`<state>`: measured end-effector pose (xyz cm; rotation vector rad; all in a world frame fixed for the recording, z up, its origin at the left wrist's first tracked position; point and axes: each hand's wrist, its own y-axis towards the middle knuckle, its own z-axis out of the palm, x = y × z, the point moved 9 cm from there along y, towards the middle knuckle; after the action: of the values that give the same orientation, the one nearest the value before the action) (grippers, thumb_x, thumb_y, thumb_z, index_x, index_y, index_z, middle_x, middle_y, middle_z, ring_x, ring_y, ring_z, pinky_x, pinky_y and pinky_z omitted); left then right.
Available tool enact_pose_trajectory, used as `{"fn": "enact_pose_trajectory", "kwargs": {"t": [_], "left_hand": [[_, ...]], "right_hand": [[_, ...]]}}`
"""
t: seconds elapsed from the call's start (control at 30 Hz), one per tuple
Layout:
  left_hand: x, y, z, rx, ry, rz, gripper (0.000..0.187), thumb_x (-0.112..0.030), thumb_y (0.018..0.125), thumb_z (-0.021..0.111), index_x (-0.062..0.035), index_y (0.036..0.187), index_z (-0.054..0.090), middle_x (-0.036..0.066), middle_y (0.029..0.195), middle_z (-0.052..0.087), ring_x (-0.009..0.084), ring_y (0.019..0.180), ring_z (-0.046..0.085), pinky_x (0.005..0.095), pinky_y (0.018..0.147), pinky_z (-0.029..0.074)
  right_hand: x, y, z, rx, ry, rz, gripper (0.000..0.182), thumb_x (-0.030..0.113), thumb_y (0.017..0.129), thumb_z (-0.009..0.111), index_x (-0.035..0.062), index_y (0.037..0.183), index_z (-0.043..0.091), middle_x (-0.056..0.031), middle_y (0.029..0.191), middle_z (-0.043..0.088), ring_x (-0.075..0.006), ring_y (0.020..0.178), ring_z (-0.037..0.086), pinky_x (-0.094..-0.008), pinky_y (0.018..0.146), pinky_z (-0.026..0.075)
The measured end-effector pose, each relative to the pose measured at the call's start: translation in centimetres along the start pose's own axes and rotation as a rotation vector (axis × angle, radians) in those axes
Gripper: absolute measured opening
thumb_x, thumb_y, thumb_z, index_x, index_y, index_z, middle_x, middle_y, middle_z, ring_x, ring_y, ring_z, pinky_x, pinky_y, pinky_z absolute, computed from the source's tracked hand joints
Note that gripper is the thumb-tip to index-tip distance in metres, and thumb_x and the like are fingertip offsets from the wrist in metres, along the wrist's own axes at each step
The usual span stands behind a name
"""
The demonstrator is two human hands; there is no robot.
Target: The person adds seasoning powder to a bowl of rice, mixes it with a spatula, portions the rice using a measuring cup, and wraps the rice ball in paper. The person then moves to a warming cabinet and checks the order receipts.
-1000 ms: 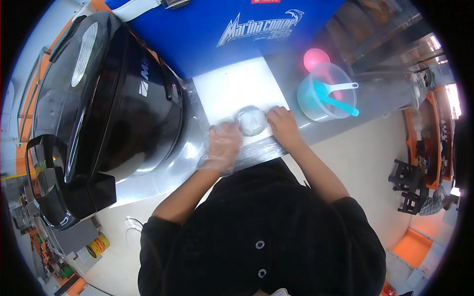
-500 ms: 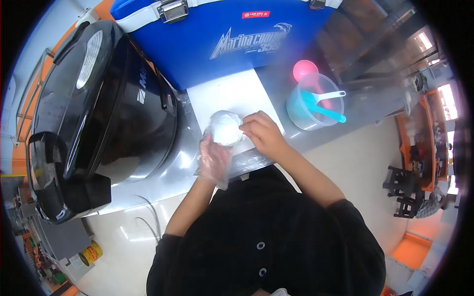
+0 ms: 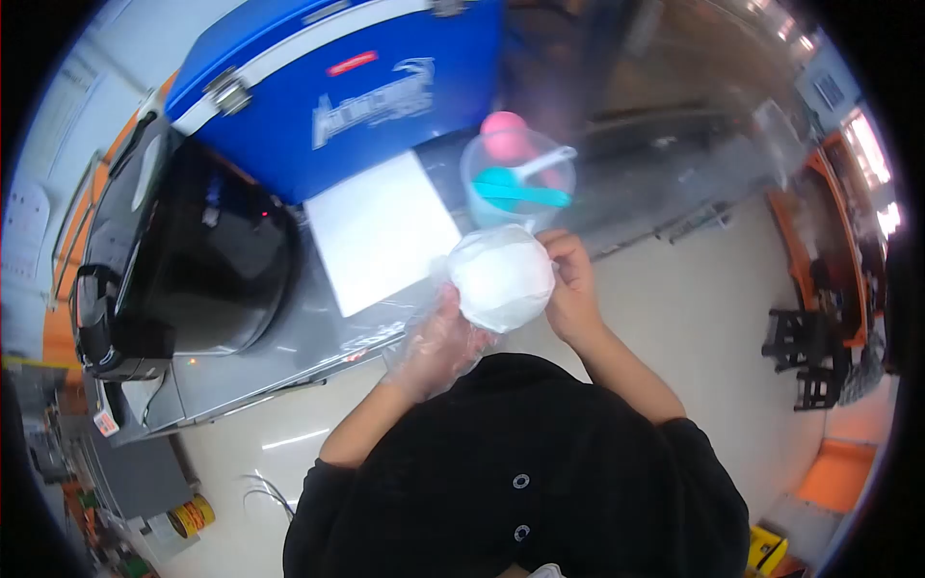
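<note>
A round white bundle (image 3: 502, 279), its surface like thin paper or plastic, is held up in front of my chest. My left hand (image 3: 443, 339), in a clear plastic glove, grips it from the lower left with the thumb against its side. At its right edge my bare right hand (image 3: 572, 284) pinches the wrapping with bent fingers. What is inside the bundle is hidden. A white square sheet (image 3: 383, 231) lies on the metal table to the left of the bundle. Just beyond the bundle stands a clear plastic tub (image 3: 474, 193) with a turquoise scoop (image 3: 535, 196) and a white-handled utensil (image 3: 546, 161).
A blue cooler box (image 3: 279, 135) stands at the back of the metal table (image 3: 260, 371). To the left is a large black rice cooker (image 3: 217, 250). A pink bowl (image 3: 504, 130) sits behind the tub. Dark stools (image 3: 795, 337) stand on the floor at right.
My view and body have turned right. The bundle has come up off the white sheet toward me, and looks larger and rounder. Both hands have stayed on it.
</note>
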<state>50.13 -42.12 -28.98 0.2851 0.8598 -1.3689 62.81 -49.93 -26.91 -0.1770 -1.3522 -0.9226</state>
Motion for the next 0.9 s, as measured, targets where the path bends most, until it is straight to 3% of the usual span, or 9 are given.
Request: {"fn": "enact_pose_trajectory", "kwargs": {"t": [0.1,0.33,0.4,0.5,0.63,0.73,0.83,0.87,0.9], "left_hand": [[2.8,1.5,7.5,0.104,0.287,0.066,0.056,-0.040,0.094,0.051,-0.0092,0.136,0.033,0.003,0.116,0.050,0.0144,0.100,0.053,0.0243,0.079,0.047],[11.4,7.6,19.7,0.390,0.738,0.498,0.030,-0.020,0.081,0.064,-0.0042,0.106,0.059,0.008,0.102,0.056,0.0205,0.095,0.056,0.0335,0.080,0.046],[11.7,7.8,24.5,0.412,0.935,0.800,0.028,-0.021,0.075,0.067,-0.0051,0.098,0.064,0.011,0.098,0.057,0.0245,0.093,0.057,0.0356,0.080,0.046],[15.1,10.6,26.4,0.277,1.154,0.749,0.028,-0.014,0.068,0.070,-0.0073,0.095,0.065,0.011,0.094,0.058,0.0271,0.092,0.057,0.0357,0.079,0.046],[19.7,14.9,30.8,0.412,0.764,0.429,0.043,-0.011,0.081,0.061,-0.0073,0.123,0.050,0.010,0.111,0.057,0.0226,0.103,0.056,0.0352,0.084,0.048],[23.8,18.3,33.3,0.581,0.628,-0.061,0.059,-0.012,0.081,0.063,-0.0043,0.133,0.036,0.014,0.130,0.047,0.0263,0.117,0.051,0.0393,0.099,0.043],[27.9,21.2,36.5,0.622,0.060,-0.611,0.055,-0.020,0.089,0.053,-0.0027,0.136,0.031,0.015,0.134,0.043,0.0293,0.121,0.047,0.0405,0.103,0.039],[29.3,23.6,36.3,0.554,0.169,-0.524,0.047,-0.023,0.094,0.040,-0.0014,0.135,0.032,0.016,0.132,0.044,0.0309,0.120,0.048,0.0430,0.103,0.040],[30.8,25.7,37.1,0.537,0.207,-0.541,0.047,-0.024,0.095,0.040,-0.0017,0.135,0.033,0.016,0.132,0.044,0.0305,0.120,0.048,0.0440,0.102,0.040]], "right_hand": [[2.6,-4.0,-6.5,-0.180,0.281,0.137,0.016,0.013,0.089,0.057,0.0087,0.100,0.046,-0.0056,0.105,0.054,-0.0183,0.103,0.051,-0.0334,0.091,0.041],[7.6,-13.7,-19.1,-0.484,0.655,0.317,0.017,0.009,0.088,0.058,0.0117,0.100,0.045,-0.0037,0.110,0.054,-0.0158,0.105,0.054,-0.0346,0.090,0.045],[9.7,-15.0,-21.9,-0.555,0.645,0.246,0.018,0.008,0.088,0.057,0.0110,0.101,0.045,-0.0040,0.109,0.055,-0.0156,0.105,0.054,-0.0343,0.090,0.045],[11.8,-16.9,-27.2,-0.609,0.525,0.095,0.018,0.008,0.088,0.057,0.0102,0.102,0.045,-0.0045,0.108,0.055,-0.0155,0.105,0.053,-0.0339,0.089,0.045],[13.7,-18.3,-35.0,-0.670,0.278,-0.062,0.018,0.005,0.088,0.056,0.0089,0.103,0.045,-0.0057,0.109,0.055,-0.0171,0.105,0.053,-0.0337,0.089,0.045],[15.8,-18.7,-41.4,-0.789,-0.140,-0.105,0.017,0.003,0.088,0.054,0.0066,0.103,0.047,-0.0069,0.109,0.055,-0.0181,0.105,0.052,-0.0330,0.088,0.045],[18.9,-17.3,-45.6,-0.779,-0.520,-0.037,0.015,-0.002,0.083,0.058,0.0038,0.096,0.054,-0.0092,0.104,0.056,-0.0206,0.100,0.054,-0.0319,0.087,0.045],[20.5,-16.1,-46.3,-0.727,-0.683,-0.062,0.014,-0.002,0.082,0.059,0.0037,0.094,0.056,-0.0099,0.103,0.056,-0.0206,0.098,0.054,-0.0316,0.084,0.045],[22.1,-14.6,-46.9,-0.669,-0.845,-0.082,0.014,-0.002,0.080,0.060,0.0036,0.093,0.057,-0.0105,0.102,0.055,-0.0206,0.095,0.054,-0.0314,0.081,0.046]]}}
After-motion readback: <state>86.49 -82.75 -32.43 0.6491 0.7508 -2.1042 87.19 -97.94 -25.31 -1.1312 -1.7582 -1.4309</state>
